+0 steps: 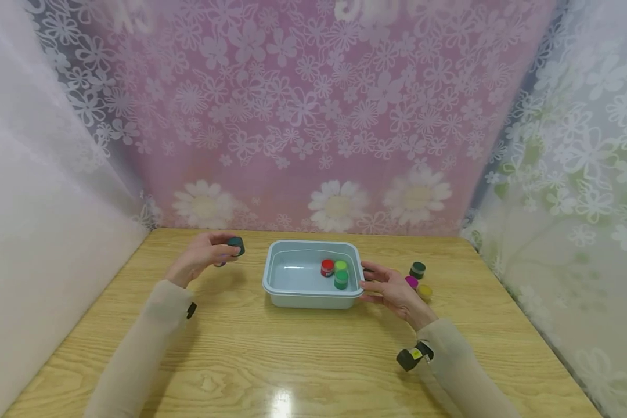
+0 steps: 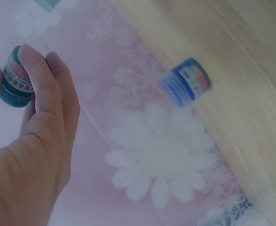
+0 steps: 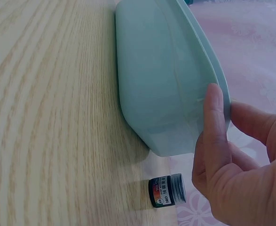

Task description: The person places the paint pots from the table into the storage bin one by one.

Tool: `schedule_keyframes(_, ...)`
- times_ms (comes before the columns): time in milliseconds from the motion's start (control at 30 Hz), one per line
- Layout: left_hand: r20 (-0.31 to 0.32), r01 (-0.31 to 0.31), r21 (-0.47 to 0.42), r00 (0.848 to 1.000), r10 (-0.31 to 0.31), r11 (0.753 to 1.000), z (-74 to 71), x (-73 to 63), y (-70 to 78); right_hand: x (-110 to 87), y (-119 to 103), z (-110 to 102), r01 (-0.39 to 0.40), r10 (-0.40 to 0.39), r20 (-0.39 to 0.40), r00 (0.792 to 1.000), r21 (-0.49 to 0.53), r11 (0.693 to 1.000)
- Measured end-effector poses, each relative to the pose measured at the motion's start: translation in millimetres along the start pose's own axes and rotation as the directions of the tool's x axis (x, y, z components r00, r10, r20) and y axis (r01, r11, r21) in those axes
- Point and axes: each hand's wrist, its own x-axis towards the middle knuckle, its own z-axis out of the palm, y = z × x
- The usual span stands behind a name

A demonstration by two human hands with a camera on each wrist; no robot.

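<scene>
My left hand (image 1: 201,258) pinches a dark teal paint jar (image 1: 236,245) between thumb and fingers, raised to the left of a pale blue plastic basin (image 1: 287,294). In the left wrist view the jar's label (image 2: 18,77) faces the camera. A blue paint jar (image 2: 186,83) stands on the table close to that hand; in the head view the hand mostly hides it. My right hand (image 1: 394,293) grips the basin's right rim, thumb over the edge and fingers against the outer wall. Inside the basin's right end are red (image 1: 327,267), light green (image 1: 341,265) and green (image 1: 341,280) jars.
Right of the basin, beyond my right hand, stand a dark jar (image 1: 417,269), a magenta jar (image 1: 411,282) and a yellow jar (image 1: 425,292). Floral curtains (image 1: 303,116) enclose the wooden table (image 1: 230,360) at the back and both sides.
</scene>
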Motion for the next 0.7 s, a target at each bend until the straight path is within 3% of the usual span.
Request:
schedule_keyframes(133,-0.002,-0.031,0.035,1.000,0.031,0.999,10.4,-1.2,6.7,-0.3,-0.4,0.5,-0.001,0.001,0.000,1.000,0.002,1.000)
schedule_keyframes(333,-0.021,-0.073,-0.012,0.997,0.073,0.997,31.4,2.6,7.3,-0.8,-0.8,0.2,-0.001,0.001,0.001,1.000,0.004,1.000)
schedule_keyframes(700,-0.057,-0.069,-0.035,0.996,0.067,0.997,64.1,11.9,10.4,-0.1,-0.1,-0.8,0.004,-0.004,0.002,1.000,0.005,1.000)
